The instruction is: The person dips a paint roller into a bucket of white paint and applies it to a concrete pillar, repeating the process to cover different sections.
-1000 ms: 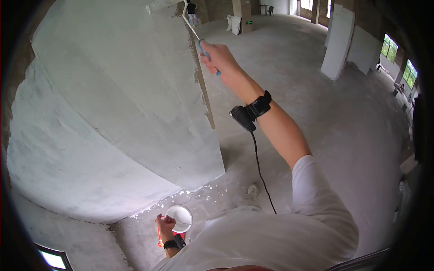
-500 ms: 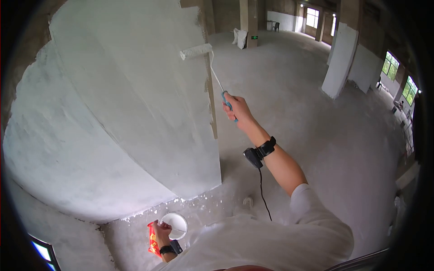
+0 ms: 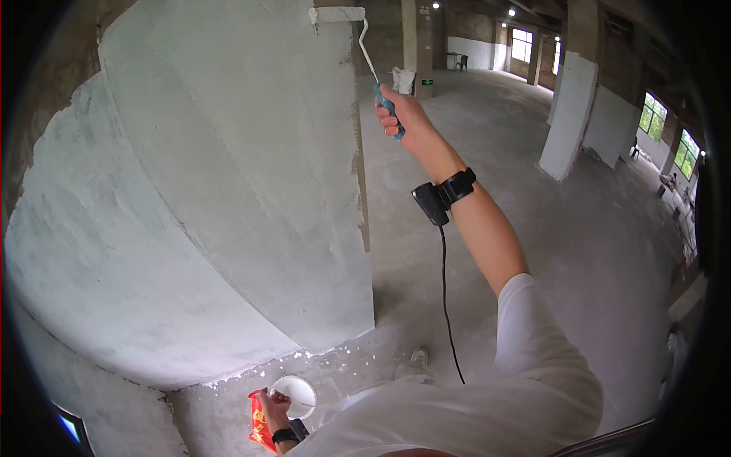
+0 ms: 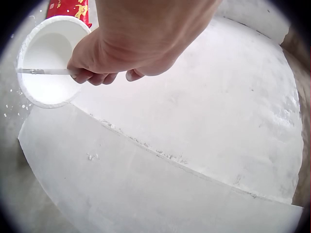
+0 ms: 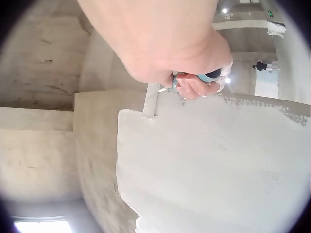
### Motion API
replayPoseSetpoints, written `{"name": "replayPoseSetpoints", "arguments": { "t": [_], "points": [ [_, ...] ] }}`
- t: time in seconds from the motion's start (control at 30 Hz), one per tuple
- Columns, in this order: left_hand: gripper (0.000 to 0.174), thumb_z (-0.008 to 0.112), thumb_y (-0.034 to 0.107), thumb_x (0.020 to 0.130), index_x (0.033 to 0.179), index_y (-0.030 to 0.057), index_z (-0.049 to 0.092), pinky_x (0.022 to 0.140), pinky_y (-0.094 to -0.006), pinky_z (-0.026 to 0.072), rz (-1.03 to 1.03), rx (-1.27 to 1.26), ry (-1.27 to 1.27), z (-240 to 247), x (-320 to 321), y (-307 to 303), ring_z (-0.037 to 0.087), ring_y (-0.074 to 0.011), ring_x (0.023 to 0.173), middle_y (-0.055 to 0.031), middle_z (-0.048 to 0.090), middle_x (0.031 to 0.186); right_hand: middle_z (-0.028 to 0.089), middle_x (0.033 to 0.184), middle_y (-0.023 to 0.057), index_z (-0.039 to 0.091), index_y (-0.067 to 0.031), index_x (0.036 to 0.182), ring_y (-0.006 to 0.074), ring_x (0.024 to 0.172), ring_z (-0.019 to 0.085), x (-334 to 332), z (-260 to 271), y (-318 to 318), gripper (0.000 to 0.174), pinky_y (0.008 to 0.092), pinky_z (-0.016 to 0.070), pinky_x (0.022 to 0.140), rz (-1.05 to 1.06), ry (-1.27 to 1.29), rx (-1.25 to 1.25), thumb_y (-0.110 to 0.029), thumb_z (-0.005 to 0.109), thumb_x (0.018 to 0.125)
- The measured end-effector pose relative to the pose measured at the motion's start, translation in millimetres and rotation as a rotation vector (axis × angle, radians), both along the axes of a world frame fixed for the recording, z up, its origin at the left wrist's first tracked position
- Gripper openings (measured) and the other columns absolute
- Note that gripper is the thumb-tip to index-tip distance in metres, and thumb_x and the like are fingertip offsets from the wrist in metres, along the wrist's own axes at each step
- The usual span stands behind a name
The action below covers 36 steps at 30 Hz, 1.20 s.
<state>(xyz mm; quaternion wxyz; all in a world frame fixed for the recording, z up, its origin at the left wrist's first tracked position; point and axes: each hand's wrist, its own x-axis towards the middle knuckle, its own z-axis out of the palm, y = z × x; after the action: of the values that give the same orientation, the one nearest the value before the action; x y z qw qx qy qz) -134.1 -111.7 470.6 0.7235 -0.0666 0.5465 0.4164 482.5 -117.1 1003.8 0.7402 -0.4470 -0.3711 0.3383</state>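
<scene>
In the head view my right hand (image 3: 411, 122) grips the blue handle of a paint roller (image 3: 340, 14), fingers curled round it and arm stretched up. The white roller head lies against the upper part of the wall (image 3: 244, 145), near its right edge. Seen from the right wrist, the hand (image 5: 180, 53) hides most of the roller, with part of its handle showing. Low in the head view my left hand (image 3: 274, 407) is at a white bucket (image 3: 306, 394). The left wrist view shows its fingers curled round the bucket's thin handle (image 4: 46, 71), white paint inside.
A red bag (image 3: 259, 426) with yellow marks lies beside the bucket. White drops spot the floor (image 3: 343, 356) at the wall's foot. A black cable (image 3: 447, 305) hangs from the right wrist camera. Pillars (image 3: 567, 114) and white sacks (image 3: 403, 81) stand farther off.
The roller came down the wall between the first two frames, then went back up with my right hand. My left hand stays at the bucket; more of the red bag shows now.
</scene>
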Motion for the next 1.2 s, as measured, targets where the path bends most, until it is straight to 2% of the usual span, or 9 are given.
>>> {"name": "replayPoseSetpoints", "arguments": {
  "t": [0.1, 0.2, 0.3, 0.43, 0.57, 0.63, 0.93, 1.13, 1.2],
  "points": [
    [0.03, 0.056, 0.036, 0.087, 0.078, 0.013, 0.039, 0.057, -0.0328, 0.0312, -0.013, 0.001, -0.002, -6.7, -1.6, 4.0, 0.039, -0.015, 0.057, -0.0008, 0.04, 0.064, 0.045, 0.063, -0.0047, 0.053, -0.0093, 0.082, 0.0034, 0.047, 0.034, 6.6, -9.1, -3.0, 0.035, 0.0215, 0.0238, 0.039, 0.0, 0.01, -0.04, -0.041, 0.056, 0.096],
    [0.033, 0.056, 0.036, 0.086, 0.074, 0.0106, 0.038, 0.057, -0.0328, 0.0313, -0.012, 0.009, 0.003, -15.4, -3.7, 5.9, 0.039, -0.0154, 0.056, -0.0014, 0.04, 0.062, 0.045, 0.063, -0.0051, 0.052, -0.0097, 0.081, 0.0034, 0.046, 0.033, 1.7, -49.7, -12.9, 0.035, 0.0215, 0.0241, 0.039, 0.006, 0.025, -0.082, -0.041, 0.056, 0.096],
    [0.035, 0.057, 0.037, 0.085, 0.073, 0.0089, 0.039, 0.057, -0.0329, 0.0315, -0.003, 0.013, 0.01, -2.6, -0.2, 3.4, 0.038, -0.016, 0.056, -0.0019, 0.04, 0.06, 0.045, 0.062, -0.0054, 0.052, -0.0099, 0.081, 0.0032, 0.046, 0.033, -5.3, -90.7, -25.1, 0.036, 0.0216, 0.0243, 0.039, 0.001, 0.042, -0.133, -0.041, 0.055, 0.097],
    [0.037, 0.057, 0.037, 0.084, 0.071, 0.0076, 0.04, 0.057, -0.0333, 0.0321, -0.001, -0.027, 0.054, 0.3, 2.9, 8.8, 0.038, -0.0165, 0.055, -0.0025, 0.041, 0.06, 0.044, 0.061, -0.0055, 0.051, -0.0094, 0.079, 0.0026, 0.046, 0.032, -14.0, -118.4, -46.8, 0.036, 0.0214, 0.0246, 0.039, 0.005, 0.079, -0.222, -0.041, 0.055, 0.097],
    [0.038, 0.057, 0.038, 0.085, 0.07, 0.0068, 0.042, 0.056, -0.0332, 0.0324, -0.027, 0.001, 0.049, 1.0, 2.7, 13.3, 0.039, -0.0169, 0.056, -0.0028, 0.041, 0.06, 0.045, 0.061, -0.0045, 0.051, -0.0089, 0.079, 0.0027, 0.045, 0.032, -17.3, -112.2, -54.2, 0.036, 0.0211, 0.0245, 0.039, -0.04, 0.064, -0.253, -0.04, 0.056, 0.096],
    [0.033, 0.055, 0.038, 0.086, 0.07, 0.0111, 0.043, 0.056, -0.0325, 0.0317, -0.036, -0.028, 0.038, -1.2, 2.7, 16.4, 0.038, -0.0157, 0.055, 0.0002, 0.039, 0.061, 0.045, 0.062, -0.0052, 0.051, -0.009, 0.08, 0.0021, 0.046, 0.032, -18.2, -105.7, -56.2, 0.036, 0.02, 0.0241, 0.039, -0.051, 0.042, -0.254, -0.041, 0.056, 0.096],
    [0.036, 0.055, 0.038, 0.086, 0.064, 0.0134, 0.041, 0.055, -0.032, 0.0301, -0.051, 0.0, 0.031, -16.4, 4.8, 14.7, 0.037, -0.015, 0.053, 0.0014, 0.036, 0.056, 0.044, 0.063, -0.0056, 0.05, -0.0096, 0.081, 0.0013, 0.046, 0.032, -18.7, -75.4, -50.6, 0.036, 0.0192, 0.0235, 0.039, -0.067, -0.028, -0.231, -0.042, 0.056, 0.096],
    [0.033, 0.055, 0.038, 0.085, 0.068, 0.0121, 0.043, 0.055, -0.032, 0.0302, 0.003, -0.04, 0.036, -22.6, 4.3, 5.1, 0.037, -0.0147, 0.053, 0.001, 0.038, 0.058, 0.043, 0.063, -0.0057, 0.051, -0.0101, 0.082, 0.0015, 0.046, 0.031, -35.7, -41.9, -47.8, 0.036, 0.0194, 0.0234, 0.039, -0.077, -0.059, -0.175, -0.043, 0.056, 0.097],
    [0.033, 0.056, 0.038, 0.085, 0.069, 0.0119, 0.043, 0.055, -0.032, 0.0305, 0.008, -0.04, 0.031, -39.1, 2.0, -2.7, 0.037, -0.0146, 0.053, 0.001, 0.038, 0.059, 0.043, 0.063, -0.0058, 0.051, -0.0102, 0.082, 0.0015, 0.046, 0.031, -42.6, -41.7, -51.7, 0.036, 0.0194, 0.0233, 0.039, -0.073, -0.066, -0.148, -0.043, 0.056, 0.097]
  ]
}}
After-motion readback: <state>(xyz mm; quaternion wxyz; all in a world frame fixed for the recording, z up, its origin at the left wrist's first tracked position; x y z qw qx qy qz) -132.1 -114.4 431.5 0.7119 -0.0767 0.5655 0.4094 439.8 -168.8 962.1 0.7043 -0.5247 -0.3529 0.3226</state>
